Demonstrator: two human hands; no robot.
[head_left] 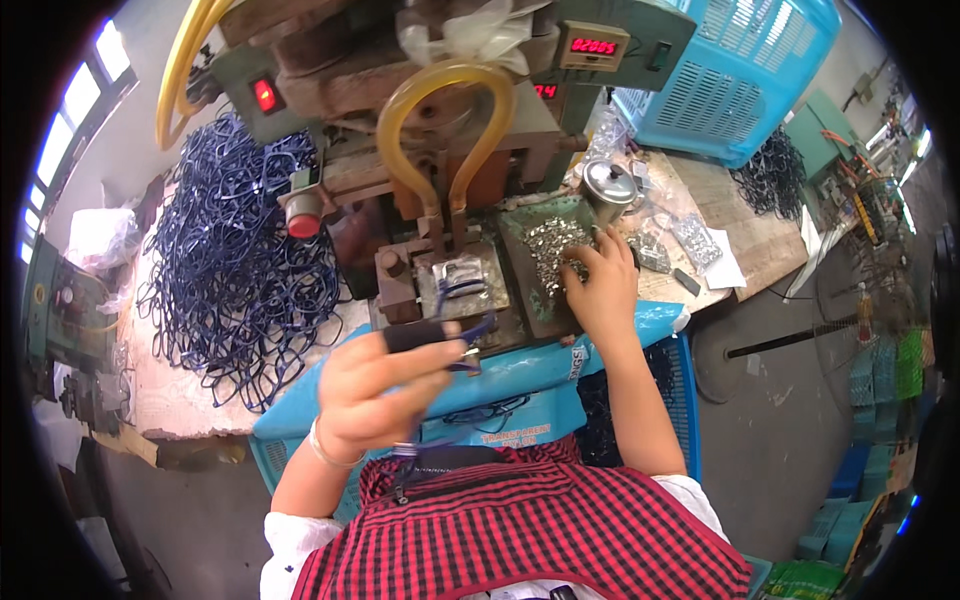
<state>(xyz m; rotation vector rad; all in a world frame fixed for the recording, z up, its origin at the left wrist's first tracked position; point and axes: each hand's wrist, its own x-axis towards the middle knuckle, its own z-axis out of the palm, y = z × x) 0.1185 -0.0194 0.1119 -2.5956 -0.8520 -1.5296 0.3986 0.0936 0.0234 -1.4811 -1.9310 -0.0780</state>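
Note:
My left hand (385, 395), slightly blurred, is closed on a dark blue cord (480, 328) in front of the press. A black sleeve (415, 336) covers one of its fingers. Part of the cord reaches toward the metal die (465, 285) under the press head; whether it touches the die I cannot tell. Over on the right, my right hand (610, 285) reaches into a green tray (530, 312) of small silvery metal pieces (552, 245). Its fingers are bent and apart among the pieces, with nothing visible held between them.
A large tangle of dark blue cords (240, 260) covers the table's left side. The press (430, 130) has a looped yellow hose (390, 110) and a red button (302, 216). A lidded metal pot (610, 185) and a blue crate (740, 75) stand at the right. Blue plastic sheeting (530, 375) covers the front edge.

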